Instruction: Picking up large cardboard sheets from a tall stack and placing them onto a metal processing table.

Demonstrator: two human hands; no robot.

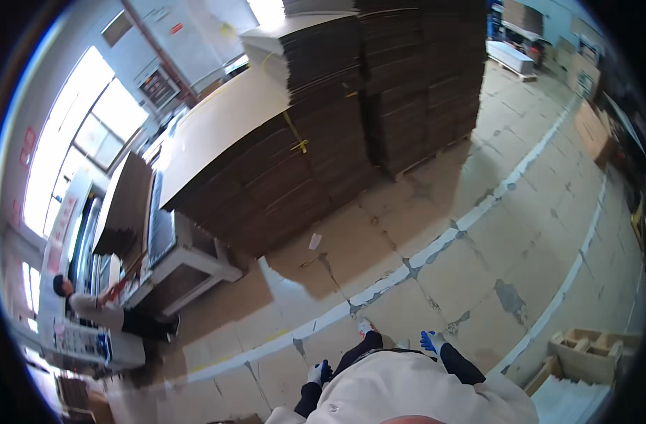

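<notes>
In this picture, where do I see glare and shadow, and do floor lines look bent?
Head view: glare washes out the left window; the brown stacks show a dim side, with shadow on the floor beside them; the white floor line curves, likely fisheye distortion; the rim goes black; left hand and right hand are small, finger detail soft.

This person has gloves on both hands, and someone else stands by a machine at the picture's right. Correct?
Not quite: the other person stands by the machine at the picture's left, as the head view shows. The left hand and right hand are indeed gloved.
</notes>
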